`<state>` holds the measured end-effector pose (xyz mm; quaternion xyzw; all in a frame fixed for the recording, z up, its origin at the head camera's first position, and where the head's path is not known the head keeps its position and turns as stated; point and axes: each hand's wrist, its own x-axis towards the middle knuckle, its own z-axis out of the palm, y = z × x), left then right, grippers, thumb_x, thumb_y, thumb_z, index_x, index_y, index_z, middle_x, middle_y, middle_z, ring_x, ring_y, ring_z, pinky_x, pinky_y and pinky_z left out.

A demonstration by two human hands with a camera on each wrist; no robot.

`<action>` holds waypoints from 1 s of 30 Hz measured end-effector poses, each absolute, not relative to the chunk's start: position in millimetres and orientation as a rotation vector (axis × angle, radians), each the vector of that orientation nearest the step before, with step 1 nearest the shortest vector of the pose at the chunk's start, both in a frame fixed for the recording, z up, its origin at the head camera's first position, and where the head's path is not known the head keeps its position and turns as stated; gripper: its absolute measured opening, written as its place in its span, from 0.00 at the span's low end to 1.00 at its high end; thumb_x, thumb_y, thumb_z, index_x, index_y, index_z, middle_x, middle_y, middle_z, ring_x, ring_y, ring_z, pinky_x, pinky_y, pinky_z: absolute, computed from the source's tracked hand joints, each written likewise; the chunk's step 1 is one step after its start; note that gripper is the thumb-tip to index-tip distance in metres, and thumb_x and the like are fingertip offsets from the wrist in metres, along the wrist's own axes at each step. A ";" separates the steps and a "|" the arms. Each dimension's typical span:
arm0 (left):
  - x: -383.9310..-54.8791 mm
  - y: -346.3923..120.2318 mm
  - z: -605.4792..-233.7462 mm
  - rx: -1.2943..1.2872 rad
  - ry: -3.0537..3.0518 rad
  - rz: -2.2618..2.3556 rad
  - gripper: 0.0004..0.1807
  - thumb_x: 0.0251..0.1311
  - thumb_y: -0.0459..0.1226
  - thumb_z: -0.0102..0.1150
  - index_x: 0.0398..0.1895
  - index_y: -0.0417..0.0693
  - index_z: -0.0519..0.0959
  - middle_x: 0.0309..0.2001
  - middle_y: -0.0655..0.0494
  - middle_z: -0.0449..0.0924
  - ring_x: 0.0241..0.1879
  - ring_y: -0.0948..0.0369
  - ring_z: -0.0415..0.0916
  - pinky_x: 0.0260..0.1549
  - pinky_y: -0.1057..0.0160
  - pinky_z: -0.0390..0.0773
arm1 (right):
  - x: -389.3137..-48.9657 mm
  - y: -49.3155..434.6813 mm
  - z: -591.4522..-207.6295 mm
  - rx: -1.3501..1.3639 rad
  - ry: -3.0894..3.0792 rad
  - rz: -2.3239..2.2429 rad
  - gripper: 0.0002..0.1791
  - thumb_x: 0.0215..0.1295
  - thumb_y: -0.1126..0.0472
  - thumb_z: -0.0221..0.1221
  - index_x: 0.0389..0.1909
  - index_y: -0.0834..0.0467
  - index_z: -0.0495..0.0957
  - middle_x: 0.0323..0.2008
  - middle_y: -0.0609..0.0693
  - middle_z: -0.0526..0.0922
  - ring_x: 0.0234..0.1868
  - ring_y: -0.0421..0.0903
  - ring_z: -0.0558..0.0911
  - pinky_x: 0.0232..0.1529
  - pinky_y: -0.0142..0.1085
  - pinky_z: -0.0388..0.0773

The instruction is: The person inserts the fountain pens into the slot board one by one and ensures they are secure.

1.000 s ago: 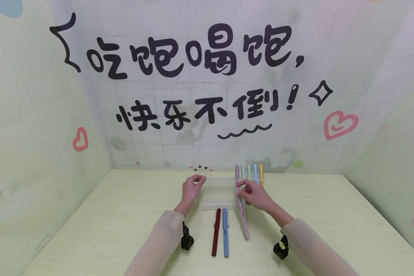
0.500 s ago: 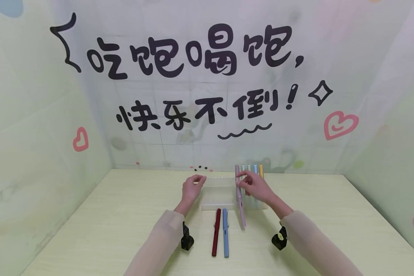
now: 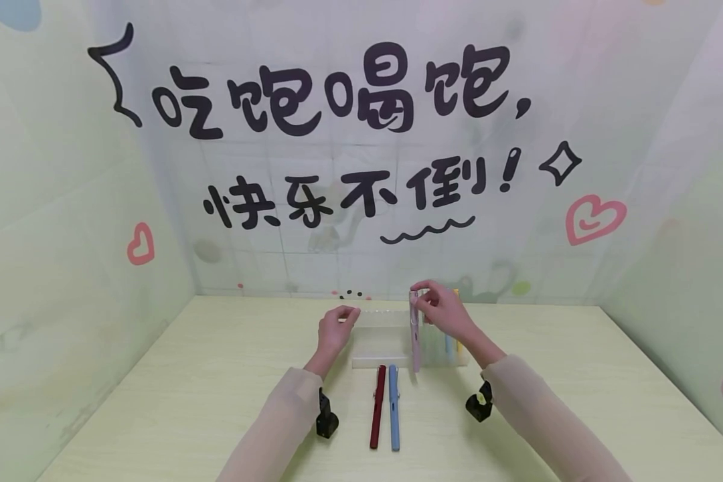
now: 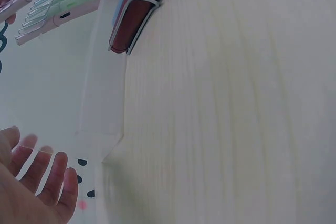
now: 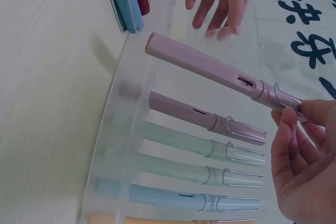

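Observation:
My right hand (image 3: 447,313) pinches a mauve fountain pen (image 3: 416,345) by its cap end, thumb and fingertips near the metal clip. In the right wrist view the held pen (image 5: 202,66) hangs over a clear pen rack (image 5: 167,3), beside a similar mauve pen (image 5: 184,109) lying in it. At the rack's far left corner my left hand (image 3: 335,329) holds the top edge; in the left wrist view some fingertips (image 4: 46,150) show through the plastic. Below the mauve pen in the right wrist view lie two pale green pens (image 5: 181,141), a blue pen (image 5: 168,196) and an orange pen (image 5: 178,221).
A dark red pen (image 3: 377,407) and a blue pen (image 3: 394,408) lie side by side on the pale wooden table (image 3: 217,402), just in front of the rack. Behind stands a printed backdrop (image 3: 313,268) with black lettering. Each wrist carries a small black camera.
The right hand has risen and moved back toward the rack with the mauve pen, which has swung from slanted to nearly upright in the head view. The left hand stays put.

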<state>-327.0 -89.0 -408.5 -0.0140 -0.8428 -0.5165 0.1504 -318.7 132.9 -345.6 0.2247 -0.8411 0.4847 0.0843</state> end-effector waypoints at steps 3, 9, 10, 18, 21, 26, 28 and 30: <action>-326.7 -88.9 -408.7 -0.043 -2.417 -1.487 0.14 0.59 0.42 0.52 0.38 0.39 0.78 0.36 0.48 0.78 0.35 0.55 0.75 0.33 0.60 0.75 | -320.8 130.5 -343.0 0.615 -2.495 1.470 0.12 0.61 0.62 0.53 0.45 0.61 0.72 0.27 0.54 0.79 0.19 0.50 0.73 0.19 0.36 0.72; -325.9 -88.7 -408.5 -0.040 -2.411 -1.492 0.14 0.59 0.42 0.52 0.38 0.39 0.79 0.37 0.48 0.78 0.35 0.54 0.75 0.33 0.60 0.74 | -323.5 128.0 -341.2 0.525 -2.458 1.506 0.13 0.61 0.63 0.53 0.46 0.61 0.71 0.30 0.56 0.79 0.26 0.58 0.75 0.25 0.43 0.76; -326.0 -88.6 -408.5 -0.039 -2.409 -1.494 0.14 0.59 0.41 0.52 0.38 0.39 0.79 0.37 0.48 0.78 0.36 0.54 0.75 0.33 0.59 0.74 | -323.8 127.7 -341.1 0.517 -2.448 1.510 0.13 0.61 0.63 0.53 0.46 0.61 0.71 0.31 0.56 0.79 0.26 0.59 0.75 0.26 0.44 0.76; -326.9 -88.2 -408.9 -0.024 -2.400 -1.500 0.13 0.59 0.40 0.53 0.37 0.39 0.79 0.36 0.48 0.78 0.36 0.54 0.75 0.34 0.58 0.74 | -328.5 122.8 -344.5 0.483 -2.356 1.497 0.12 0.61 0.62 0.53 0.45 0.60 0.72 0.31 0.56 0.80 0.25 0.58 0.76 0.26 0.46 0.76; -327.2 -88.2 -409.5 -0.019 -2.404 -1.501 0.13 0.59 0.41 0.53 0.38 0.39 0.78 0.36 0.48 0.78 0.36 0.54 0.75 0.34 0.58 0.74 | -330.2 120.4 -348.8 0.505 -2.331 1.424 0.12 0.61 0.61 0.54 0.44 0.60 0.72 0.30 0.56 0.80 0.21 0.50 0.76 0.22 0.40 0.76; -328.9 -88.1 -410.4 -0.010 -2.411 -1.508 0.14 0.59 0.42 0.53 0.38 0.40 0.78 0.37 0.49 0.77 0.36 0.54 0.75 0.34 0.59 0.74 | -329.6 116.7 -354.6 0.542 -2.298 1.302 0.11 0.60 0.62 0.54 0.43 0.59 0.73 0.29 0.54 0.81 0.17 0.43 0.72 0.16 0.34 0.70; -329.8 -88.2 -410.8 -0.003 -2.412 -1.511 0.14 0.59 0.42 0.53 0.38 0.40 0.79 0.37 0.49 0.78 0.35 0.55 0.75 0.34 0.59 0.74 | -328.8 115.4 -356.4 0.548 -2.298 1.277 0.11 0.60 0.62 0.54 0.43 0.59 0.73 0.29 0.53 0.80 0.17 0.43 0.71 0.15 0.34 0.69; -330.3 -88.2 -411.2 -0.009 -2.409 -1.507 0.13 0.59 0.41 0.53 0.38 0.40 0.79 0.37 0.49 0.77 0.35 0.55 0.75 0.34 0.59 0.74 | -328.7 114.4 -358.7 0.553 -2.304 1.258 0.11 0.60 0.63 0.54 0.44 0.60 0.73 0.29 0.53 0.80 0.17 0.43 0.71 0.15 0.33 0.68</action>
